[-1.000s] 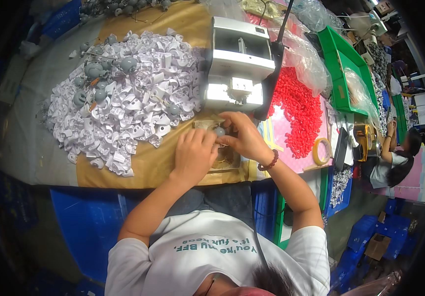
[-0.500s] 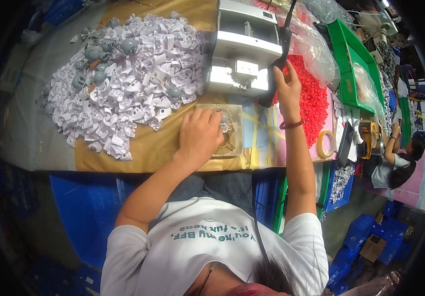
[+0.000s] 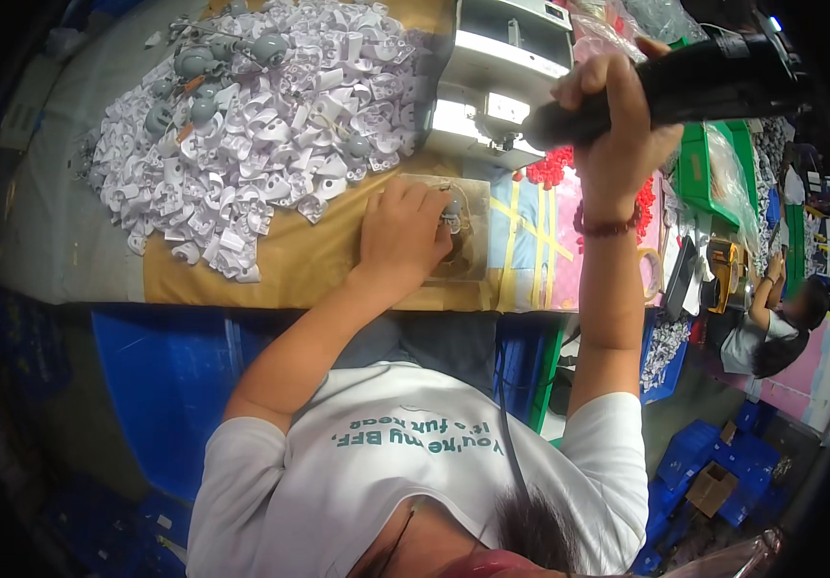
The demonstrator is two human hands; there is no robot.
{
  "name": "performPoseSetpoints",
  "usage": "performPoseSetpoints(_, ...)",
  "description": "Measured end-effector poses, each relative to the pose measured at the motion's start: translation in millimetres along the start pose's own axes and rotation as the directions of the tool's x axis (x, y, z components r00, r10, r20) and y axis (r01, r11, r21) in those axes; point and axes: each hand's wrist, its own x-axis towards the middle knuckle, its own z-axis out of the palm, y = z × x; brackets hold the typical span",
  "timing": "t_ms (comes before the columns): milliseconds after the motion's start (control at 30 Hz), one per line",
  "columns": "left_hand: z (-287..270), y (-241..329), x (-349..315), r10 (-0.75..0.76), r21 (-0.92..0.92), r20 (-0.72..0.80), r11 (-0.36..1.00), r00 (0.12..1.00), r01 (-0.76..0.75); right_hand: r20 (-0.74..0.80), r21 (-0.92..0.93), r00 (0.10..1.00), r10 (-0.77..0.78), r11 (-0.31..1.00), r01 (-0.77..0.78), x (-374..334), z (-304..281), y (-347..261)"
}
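Observation:
My left hand [image 3: 403,231] rests on a flat, pale square block [image 3: 474,260] near the table's front edge. Its curled fingers press against a small grey rounded part [image 3: 452,205] seated on the block, and they partly cover that part. In my raised right hand [image 3: 624,130] is a black electric screwdriver [image 3: 709,85], held roughly level above the table, its narrower end toward the left. A white screw feeder [image 3: 463,108] stands behind the block, close to the screwdriver's narrow end.
A big heap of white plastic pieces [image 3: 280,144] with some grey round parts [image 3: 193,64] covers the table's left. Red pieces [image 3: 552,169], a tape roll [image 3: 650,273] and a green crate [image 3: 694,169] are on the right. Another person [image 3: 771,328] sits farther right.
My right hand has closed around the black electric screwdriver and lifted it from beside the screw feeder. My left hand stays on the grey part; the whole view has shifted slightly.

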Motion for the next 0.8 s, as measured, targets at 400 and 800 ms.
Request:
performPoseSetpoints(400,0,-6,-1,-0.060,-0.132,0.068,0.989,0.996,0.068,-0.088,-0.114,0.936,0.340,0.930,-0.349,-5,21,35)
performPoseSetpoints(800,3,-8,-3,-0.001,-0.135,-0.024,0.991,1.000,-0.003,0.011,-0.015,0.978,0.208,0.978,-0.208,-73,38,11)
